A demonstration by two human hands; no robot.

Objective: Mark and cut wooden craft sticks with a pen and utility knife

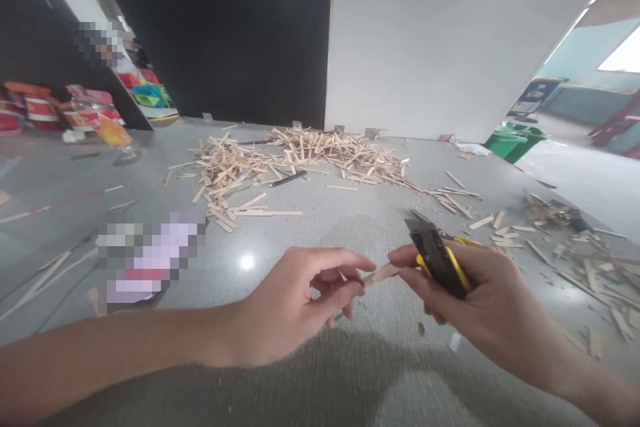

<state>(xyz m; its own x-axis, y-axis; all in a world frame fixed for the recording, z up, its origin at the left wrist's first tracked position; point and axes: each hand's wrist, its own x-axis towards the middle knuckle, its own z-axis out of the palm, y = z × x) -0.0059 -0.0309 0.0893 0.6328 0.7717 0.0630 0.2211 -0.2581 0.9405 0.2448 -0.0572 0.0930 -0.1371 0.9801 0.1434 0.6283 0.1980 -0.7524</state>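
Pinching a short wooden strip (381, 274) by its two ends over the tabletop (280, 235), the left hand (300, 297) and the right hand (493, 307) share it, the right grip also closed around a black-and-yellow cutter (441, 261). Farther off, a black pen (289, 179) lies just before a loose heap of wooden strips (225, 170), and behind that stand a black panel (225, 33) and a white panel (430, 33), side by side.
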